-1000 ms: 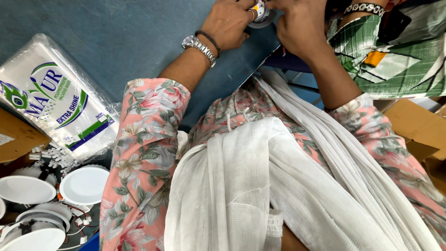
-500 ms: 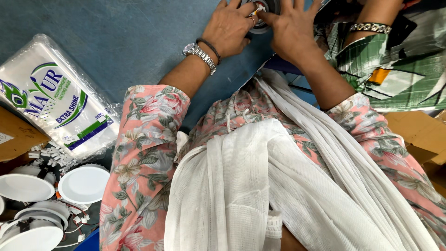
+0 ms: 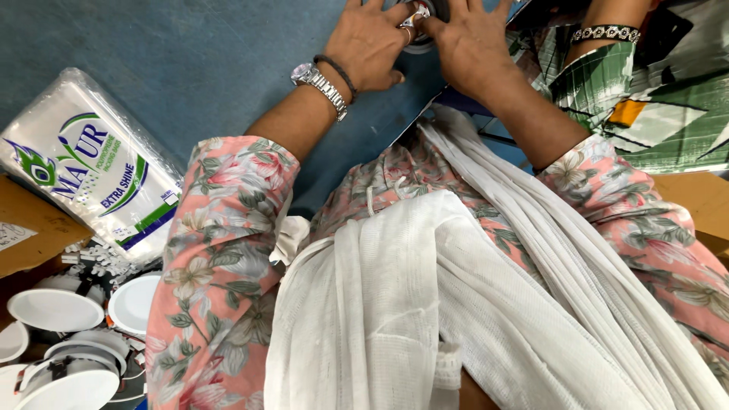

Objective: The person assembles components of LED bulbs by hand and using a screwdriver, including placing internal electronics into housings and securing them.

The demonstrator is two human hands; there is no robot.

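Note:
Both my hands meet at the top edge over a small round grey-and-white part (image 3: 422,39) lying on the blue table (image 3: 190,68). My left hand (image 3: 368,45), with a metal watch and a dark band on the wrist, curls its fingers around the part's left side and pinches a small white piece on top. My right hand (image 3: 471,45) lies over the part's right side with its fingers spread. Most of the part is hidden by my fingers and the frame edge. My floral sleeves and white scarf fill the lower half.
A clear plastic packet of white goods (image 3: 83,175) lies at the left on the table. Several white round discs (image 3: 57,307) are stacked at the lower left beside a cardboard box (image 3: 30,228). Another person's arm with a bracelet (image 3: 607,34) is at the top right.
My hands sit lower in the view than a second ago. My right hand has flattened, its fingers spreading over the round part, while my left keeps its grip.

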